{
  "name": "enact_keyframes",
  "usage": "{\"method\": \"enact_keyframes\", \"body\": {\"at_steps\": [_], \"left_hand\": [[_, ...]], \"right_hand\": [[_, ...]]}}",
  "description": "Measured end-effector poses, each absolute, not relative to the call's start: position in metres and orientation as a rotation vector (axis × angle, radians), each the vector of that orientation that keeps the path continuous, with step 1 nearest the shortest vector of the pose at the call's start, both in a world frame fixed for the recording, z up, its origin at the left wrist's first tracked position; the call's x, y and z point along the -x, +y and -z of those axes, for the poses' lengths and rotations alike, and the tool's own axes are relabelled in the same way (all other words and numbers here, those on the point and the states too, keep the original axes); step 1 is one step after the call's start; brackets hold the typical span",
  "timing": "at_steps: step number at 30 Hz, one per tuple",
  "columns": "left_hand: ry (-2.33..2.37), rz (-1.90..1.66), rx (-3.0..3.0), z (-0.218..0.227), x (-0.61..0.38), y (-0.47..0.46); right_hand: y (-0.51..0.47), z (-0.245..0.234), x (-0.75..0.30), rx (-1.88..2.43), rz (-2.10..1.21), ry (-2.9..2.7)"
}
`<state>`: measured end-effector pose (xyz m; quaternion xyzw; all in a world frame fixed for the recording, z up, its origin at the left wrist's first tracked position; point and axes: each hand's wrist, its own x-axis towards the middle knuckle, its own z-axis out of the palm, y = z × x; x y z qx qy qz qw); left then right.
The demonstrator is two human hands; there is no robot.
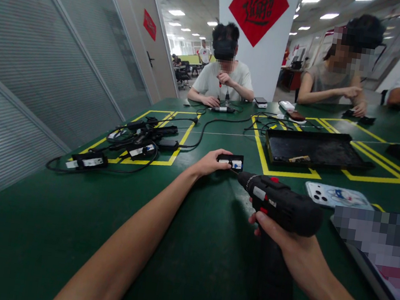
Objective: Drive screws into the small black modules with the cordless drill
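My left hand (216, 163) grips the left side of a small black box-shaped part (235, 158) on the green table. White and blue pieces show inside the part, but I cannot make out what they are. My right hand (277, 238) is wrapped round the handle of a black and red cordless drill (281, 203). The drill points left and away from me, and its thin bit reaches the near edge of the part. Whether the bit touches a screw is too small to tell.
Black adapters and cables (145, 140) lie heaped at left within yellow tape. A black tray (319, 149) stands at right beyond a phone (338, 195). Nearer is a tablet-like device (381, 265). People wearing headsets sit across the green table (80, 232).
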<state>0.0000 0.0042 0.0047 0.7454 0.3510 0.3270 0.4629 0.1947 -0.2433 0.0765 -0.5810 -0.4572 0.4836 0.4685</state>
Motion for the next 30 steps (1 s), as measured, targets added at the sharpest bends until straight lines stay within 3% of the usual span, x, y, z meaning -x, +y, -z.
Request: {"method": "enact_keyframes", "body": {"at_steps": [21,27,30], "left_hand": [[0.881,-0.812,-1.864,-0.004,-0.003,0.001],[0.893,-0.809,-1.896,-0.005,-0.003,0.003],[0.88,-0.801,-1.895,-0.005,-0.002,0.006]], "right_hand": [[-0.245,-0.074,-0.196,1.346,-1.212,-1.135],[-0.259,-0.093,-0.207,1.566,-0.637,-1.566],[-0.263,-0.091,-0.203,1.664,-0.527,-1.792]]}}
